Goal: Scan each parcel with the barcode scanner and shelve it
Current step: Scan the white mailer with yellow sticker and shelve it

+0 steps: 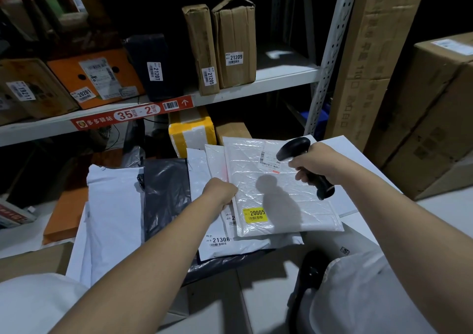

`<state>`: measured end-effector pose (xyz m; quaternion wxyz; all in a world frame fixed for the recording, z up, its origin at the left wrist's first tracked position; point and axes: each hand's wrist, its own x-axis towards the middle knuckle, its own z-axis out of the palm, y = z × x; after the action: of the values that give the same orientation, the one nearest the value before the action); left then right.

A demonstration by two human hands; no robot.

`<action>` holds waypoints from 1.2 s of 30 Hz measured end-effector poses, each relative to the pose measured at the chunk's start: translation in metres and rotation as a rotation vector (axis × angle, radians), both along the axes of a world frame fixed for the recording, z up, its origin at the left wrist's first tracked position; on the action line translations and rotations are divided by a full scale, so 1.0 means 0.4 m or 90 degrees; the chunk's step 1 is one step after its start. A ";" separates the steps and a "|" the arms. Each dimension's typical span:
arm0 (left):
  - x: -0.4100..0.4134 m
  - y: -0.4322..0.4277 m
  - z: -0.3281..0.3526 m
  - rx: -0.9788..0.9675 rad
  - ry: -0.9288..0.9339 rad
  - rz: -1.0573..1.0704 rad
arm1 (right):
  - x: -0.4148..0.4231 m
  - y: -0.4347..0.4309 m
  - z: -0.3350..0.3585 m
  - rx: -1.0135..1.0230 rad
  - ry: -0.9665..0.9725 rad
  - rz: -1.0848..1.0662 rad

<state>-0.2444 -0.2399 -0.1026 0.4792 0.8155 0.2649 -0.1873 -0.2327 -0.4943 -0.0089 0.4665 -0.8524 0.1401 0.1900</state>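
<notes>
Mid-scan here: my right hand grips the barcode scanner, aimed at the label on the top white mailer. My left hand holds that mailer's edge on the pile. Nothing here is shelved yet, and I'd guess plenty of bags are left.

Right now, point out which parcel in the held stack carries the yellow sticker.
The top white bubble mailer, its yellow sticker numbered 20005; the poly mailer beneath, 21306, has a white one.

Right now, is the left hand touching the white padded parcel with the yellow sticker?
Touching. The head view shows the left hand gripping the white padded parcel by its left edge.
</notes>
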 end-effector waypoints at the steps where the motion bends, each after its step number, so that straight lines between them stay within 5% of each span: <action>1: 0.000 0.000 0.001 -0.001 0.002 -0.001 | 0.001 0.003 0.002 0.040 0.009 -0.017; 15: 0.000 0.008 -0.003 0.004 0.007 -0.019 | 0.003 0.021 0.028 0.303 0.150 -0.161; 36: 0.004 0.006 -0.011 0.007 0.014 -0.011 | 0.006 0.015 0.015 0.331 0.127 -0.208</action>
<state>-0.2428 -0.2375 -0.1071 0.4701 0.8185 0.2639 -0.1986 -0.2305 -0.4884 -0.0030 0.6772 -0.6478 0.2669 0.2246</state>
